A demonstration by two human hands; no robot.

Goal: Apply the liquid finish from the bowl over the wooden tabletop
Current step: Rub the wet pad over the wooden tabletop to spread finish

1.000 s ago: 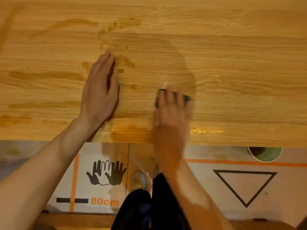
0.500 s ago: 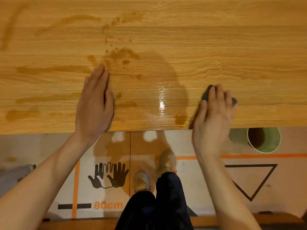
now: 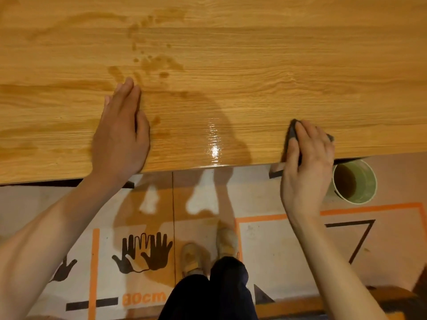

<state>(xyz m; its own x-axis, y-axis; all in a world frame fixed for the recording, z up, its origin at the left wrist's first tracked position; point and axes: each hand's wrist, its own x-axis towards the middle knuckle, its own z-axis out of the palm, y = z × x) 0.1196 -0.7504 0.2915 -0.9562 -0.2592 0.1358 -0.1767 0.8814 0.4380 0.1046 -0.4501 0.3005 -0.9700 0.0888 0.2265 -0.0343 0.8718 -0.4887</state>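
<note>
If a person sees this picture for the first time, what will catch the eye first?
Probably the bright wet shine near the front edge of the long orange-brown wooden tabletop, between the hands. Next, the right hand pressing a dark grey pad at that edge, and the pale green bowl of brown liquid on the floor beside it.

The only text that can be read is "80cm" (image 3: 143, 298), printed in orange on the floor mat (image 3: 265, 250) below the worktop edge; its first sign is a little blurred, so it is probably an 8; beside it is a black dash mark (image 3: 91, 305); higher on the mat stand black hand silhouettes (image 3: 145, 252); at the right is a black triangle outline (image 3: 360, 241) within an orange line frame (image 3: 392, 207).
</note>
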